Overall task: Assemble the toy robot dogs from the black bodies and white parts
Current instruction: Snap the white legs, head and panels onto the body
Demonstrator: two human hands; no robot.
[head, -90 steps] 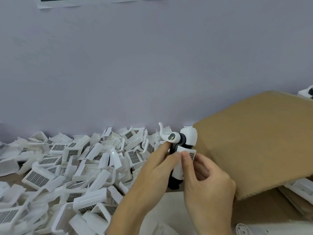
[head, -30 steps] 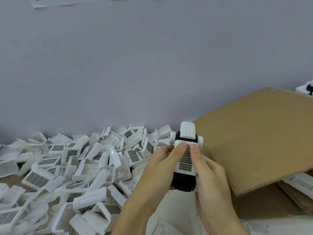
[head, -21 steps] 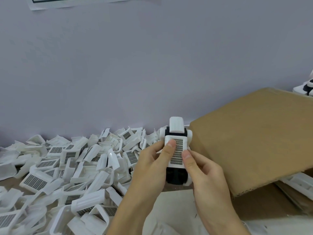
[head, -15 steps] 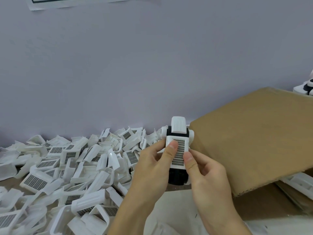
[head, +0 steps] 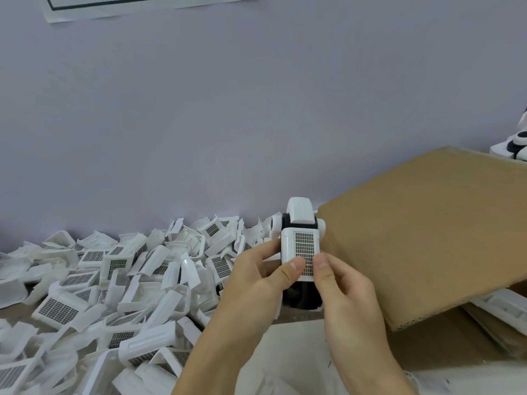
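Note:
I hold one toy robot dog (head: 301,223) upright in mid-air, head end up. A white back cover with a grey grid panel (head: 302,248) lies on its black body (head: 302,295). My left hand (head: 258,283) grips the dog from the left, its thumb pressing the cover's lower edge. My right hand (head: 346,292) grips it from the right, thumb also on the cover's lower part. A big heap of loose white covers (head: 119,283) fills the table to the left.
A tilted brown cardboard box (head: 433,232) stands close on the right, right behind the dog. White parts (head: 504,309) lie under its near edge. Finished dogs (head: 513,143) show at the far right edge. A lilac wall (head: 228,109) closes the back.
The dog was turned from side-on to cover-facing-me. Both thumbs slid down the grid cover from its top to its lower edge. The dog stayed in both hands.

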